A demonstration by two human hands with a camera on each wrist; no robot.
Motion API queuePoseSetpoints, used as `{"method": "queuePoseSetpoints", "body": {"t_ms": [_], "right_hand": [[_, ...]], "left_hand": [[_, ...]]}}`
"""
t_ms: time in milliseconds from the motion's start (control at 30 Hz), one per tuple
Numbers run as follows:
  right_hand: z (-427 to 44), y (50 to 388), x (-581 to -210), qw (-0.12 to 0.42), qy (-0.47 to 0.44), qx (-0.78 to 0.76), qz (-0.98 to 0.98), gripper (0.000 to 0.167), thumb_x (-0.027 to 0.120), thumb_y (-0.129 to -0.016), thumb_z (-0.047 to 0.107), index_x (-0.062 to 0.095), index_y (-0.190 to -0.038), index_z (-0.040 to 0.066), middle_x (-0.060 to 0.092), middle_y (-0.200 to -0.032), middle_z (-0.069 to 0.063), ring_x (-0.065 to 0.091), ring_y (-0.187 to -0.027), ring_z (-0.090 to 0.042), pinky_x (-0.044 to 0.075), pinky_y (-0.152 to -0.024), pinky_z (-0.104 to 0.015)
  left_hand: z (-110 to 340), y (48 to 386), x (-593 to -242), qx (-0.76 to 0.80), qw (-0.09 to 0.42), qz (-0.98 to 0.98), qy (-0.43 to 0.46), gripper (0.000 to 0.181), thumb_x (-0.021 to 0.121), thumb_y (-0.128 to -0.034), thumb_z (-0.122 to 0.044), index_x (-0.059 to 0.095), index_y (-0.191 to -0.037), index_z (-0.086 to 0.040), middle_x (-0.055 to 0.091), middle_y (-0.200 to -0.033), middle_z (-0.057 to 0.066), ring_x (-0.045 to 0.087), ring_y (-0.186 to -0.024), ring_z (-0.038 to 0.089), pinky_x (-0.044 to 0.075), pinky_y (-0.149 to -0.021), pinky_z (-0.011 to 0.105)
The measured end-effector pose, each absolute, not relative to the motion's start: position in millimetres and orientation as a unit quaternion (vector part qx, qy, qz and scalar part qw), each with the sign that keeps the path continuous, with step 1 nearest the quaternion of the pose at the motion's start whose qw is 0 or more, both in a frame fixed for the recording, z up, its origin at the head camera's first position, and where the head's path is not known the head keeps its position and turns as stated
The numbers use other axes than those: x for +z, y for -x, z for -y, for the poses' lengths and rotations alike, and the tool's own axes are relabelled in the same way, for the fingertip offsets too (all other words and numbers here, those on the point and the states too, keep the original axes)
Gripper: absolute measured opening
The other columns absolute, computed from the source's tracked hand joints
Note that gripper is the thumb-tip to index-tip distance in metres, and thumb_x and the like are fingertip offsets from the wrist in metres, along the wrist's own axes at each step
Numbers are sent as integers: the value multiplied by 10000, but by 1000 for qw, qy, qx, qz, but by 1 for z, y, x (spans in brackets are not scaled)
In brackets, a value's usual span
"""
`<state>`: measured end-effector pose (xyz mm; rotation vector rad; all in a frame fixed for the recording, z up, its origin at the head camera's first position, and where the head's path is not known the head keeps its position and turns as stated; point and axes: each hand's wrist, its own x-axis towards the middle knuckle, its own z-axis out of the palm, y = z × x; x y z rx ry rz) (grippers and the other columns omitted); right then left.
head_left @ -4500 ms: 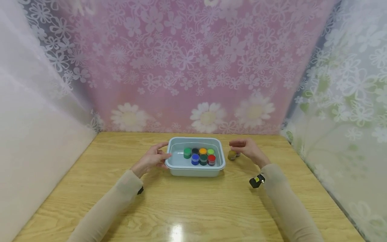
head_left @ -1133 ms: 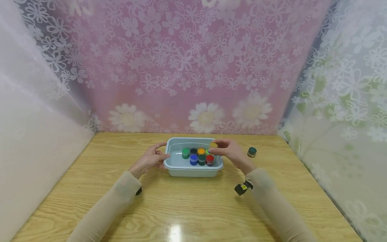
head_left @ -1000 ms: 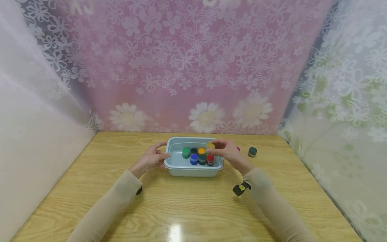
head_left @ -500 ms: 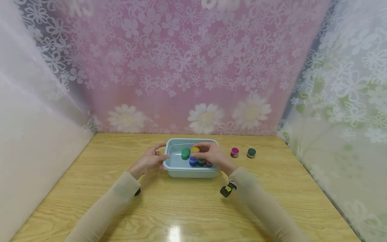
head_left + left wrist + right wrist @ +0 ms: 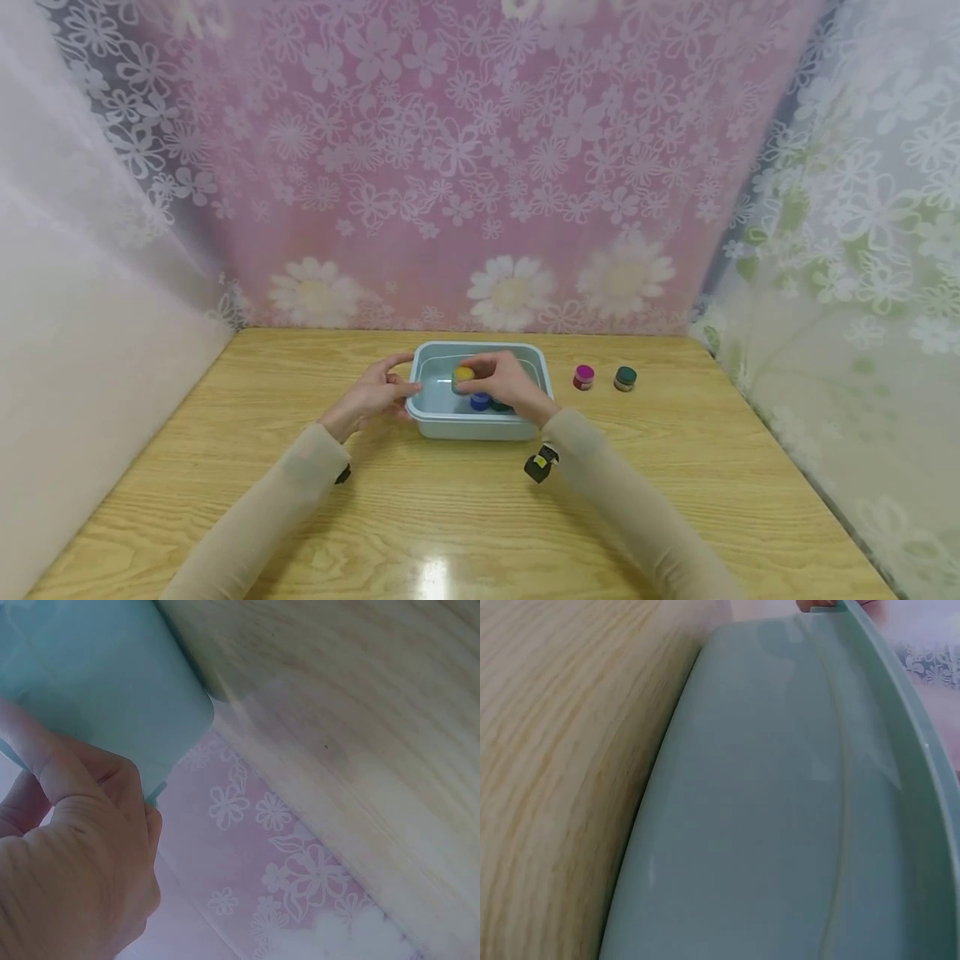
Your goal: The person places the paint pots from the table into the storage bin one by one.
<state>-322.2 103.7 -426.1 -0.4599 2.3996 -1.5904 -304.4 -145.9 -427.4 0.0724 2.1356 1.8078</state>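
My left hand [image 5: 371, 396] holds the left rim of a pale blue plastic tub [image 5: 476, 430], thumb over the edge. In the left wrist view the hand [image 5: 71, 847] grips the tub's [image 5: 127, 682] corner. Over the tub's left half, my right hand [image 5: 510, 385] pinches a small yellow-lidded paint jar [image 5: 464, 373] between thumb and fingers. Below the hand, a blue jar [image 5: 480, 402] and a dark green jar [image 5: 500, 406] show in part; the hand hides the others. Only the tub's outer wall [image 5: 735, 787] fills the right wrist view, hiding the right hand's fingers.
A magenta-lidded jar [image 5: 583, 377] and a dark green-lidded jar [image 5: 626, 378] stand on the wooden table [image 5: 450, 508], right of the tub. Floral curtains [image 5: 480, 167] enclose the back and sides.
The right hand picked up the yellow-lidded jar right of the tub and carried it left over the other jars to the tub's left half. The left hand stays on the rim.
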Motion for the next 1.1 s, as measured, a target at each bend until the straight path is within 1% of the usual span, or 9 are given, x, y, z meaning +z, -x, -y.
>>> {"method": "queuePoseSetpoints", "body": {"t_ms": [133, 233, 400, 600, 767, 967, 1100], "right_hand": [[-96, 326, -428, 106, 150, -523, -832, 473, 801, -828, 177, 658, -1264, 62, 717, -1105, -54, 660, -1008, -164, 566, -907, -348], [-91, 330, -428, 106, 145, -506, -844, 476, 812, -816, 172, 666, -1257, 73, 719, -1106, -48, 660, -1021, -170, 562, -921, -356], [-89, 332, -428, 104, 149, -479, -859, 485, 814, -810, 143, 659, -1261, 54, 713, -1120, -63, 656, -1027, -187, 565, -919, -368], [-90, 333, -429, 102, 164, -454, -870, 430, 811, -806, 107, 691, -1216, 57, 703, -1147, -80, 651, -1033, -214, 571, -903, -372], [-93, 334, -433, 94, 162, -430, -883, 416, 830, -780, 94, 713, -1178, 56, 708, -1133, -87, 646, -999, -204, 573, -880, -361], [-91, 336, -439, 82, 171, -408, -893, 417, 848, -760, 106, 725, -1155, 53, 724, -1092, -78, 646, -935, -175, 579, -816, -311], [-89, 337, -437, 68, 166, -385, -905, 393, 854, -753, 110, 738, -1125, 61, 735, -1077, -70, 653, -954, -192, 580, -839, -323]], "left_hand": [[145, 304, -426, 633, 171, -754, -27, 674, 645, -946, -81, 317, -1524, -192, 583, -987, 167, 636, -696, 192, 603, -787, 543], [146, 304, -426, 633, 169, -755, -34, 684, 646, -946, -82, 303, -1532, -165, 582, -958, 155, 635, -683, 188, 608, -766, 539], [147, 306, -428, 636, 172, -752, -30, 696, 658, -940, -91, 304, -1533, -179, 576, -970, 153, 635, -681, 184, 611, -764, 527], [148, 306, -427, 634, 169, -754, -28, 686, 653, -945, -95, 307, -1529, -193, 571, -1000, 173, 635, -690, 193, 611, -768, 525], [146, 307, -427, 634, 175, -752, -39, 697, 657, -940, -90, 301, -1534, -178, 578, -1007, 190, 645, -703, 206, 611, -768, 522], [146, 308, -430, 638, 172, -750, -30, 692, 645, -942, -66, 300, -1534, -162, 575, -939, 138, 643, -682, 194, 603, -779, 546], [147, 308, -429, 636, 170, -752, -32, 693, 650, -943, -83, 301, -1534, -176, 573, -985, 163, 639, -705, 198, 600, -797, 545]]}}
